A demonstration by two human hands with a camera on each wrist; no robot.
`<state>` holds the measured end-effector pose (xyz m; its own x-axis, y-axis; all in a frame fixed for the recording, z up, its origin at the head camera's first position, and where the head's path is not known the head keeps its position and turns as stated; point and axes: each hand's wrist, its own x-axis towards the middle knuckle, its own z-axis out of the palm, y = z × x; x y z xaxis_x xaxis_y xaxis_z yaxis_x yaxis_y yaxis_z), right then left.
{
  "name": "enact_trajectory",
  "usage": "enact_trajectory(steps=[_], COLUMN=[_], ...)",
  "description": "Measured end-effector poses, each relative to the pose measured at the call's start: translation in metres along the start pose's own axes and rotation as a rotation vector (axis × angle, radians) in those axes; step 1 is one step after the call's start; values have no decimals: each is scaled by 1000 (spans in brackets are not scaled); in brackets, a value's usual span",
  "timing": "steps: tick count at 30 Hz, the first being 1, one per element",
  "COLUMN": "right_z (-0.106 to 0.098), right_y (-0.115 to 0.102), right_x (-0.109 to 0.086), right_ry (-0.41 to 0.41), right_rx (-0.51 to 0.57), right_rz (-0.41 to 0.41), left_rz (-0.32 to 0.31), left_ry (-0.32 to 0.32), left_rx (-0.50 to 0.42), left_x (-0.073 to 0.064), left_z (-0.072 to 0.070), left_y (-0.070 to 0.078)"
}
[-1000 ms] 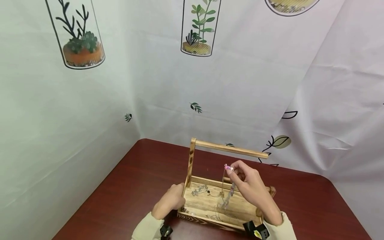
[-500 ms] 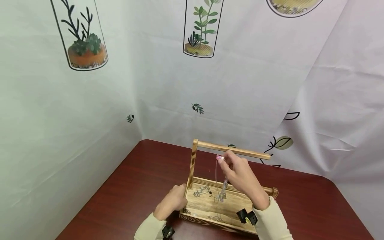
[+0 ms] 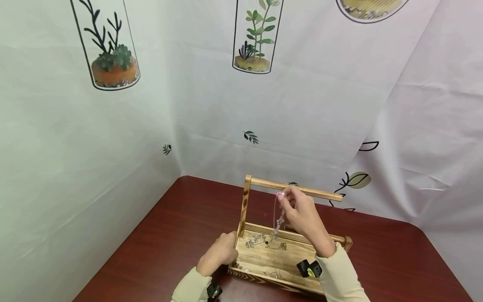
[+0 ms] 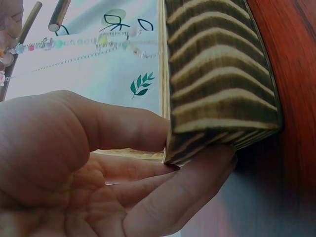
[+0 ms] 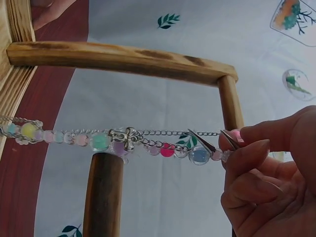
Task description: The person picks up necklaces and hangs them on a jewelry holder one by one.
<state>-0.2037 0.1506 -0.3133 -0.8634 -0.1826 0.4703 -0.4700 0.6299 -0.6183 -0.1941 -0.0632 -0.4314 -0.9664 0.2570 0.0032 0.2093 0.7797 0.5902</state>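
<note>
My right hand pinches the top of a pastel beaded chain between thumb and fingertips. The chain hangs in a loop above a wooden tray with a raised handle. The right wrist view shows its round beads, a silver bow charm and fine silver links; two pointed silver pieces stick out beside the fingers. My left hand grips the tray's left end. In the left wrist view the thumb lies on one side of the striped wooden wall, with fingers underneath it.
Inside the tray lie a silver chain, a gold-coloured chain with a dark charm, and small pieces by the front wall. The handle bar spans above, behind my right hand. A dark red table meets white printed curtains.
My right hand has risen and moved left, lifting the beaded chain higher off the tray floor; the gold-coloured chain now lies apart below it. My left hand keeps its grip on the tray.
</note>
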Motion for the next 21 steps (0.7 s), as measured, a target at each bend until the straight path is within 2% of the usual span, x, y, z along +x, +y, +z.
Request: enact_trajectory(steps=[6, 21], right_z=[-2, -19], right_y=[4, 11], right_x=[-1, -7], right_ry=[23, 95], right_rx=[-8, -95], right_rz=[-4, -31], left_rz=[-17, 10], left_ry=[-22, -6], left_rx=[-20, -27], left_x=[-1, -1], left_z=[0, 1], left_y=[-1, -2])
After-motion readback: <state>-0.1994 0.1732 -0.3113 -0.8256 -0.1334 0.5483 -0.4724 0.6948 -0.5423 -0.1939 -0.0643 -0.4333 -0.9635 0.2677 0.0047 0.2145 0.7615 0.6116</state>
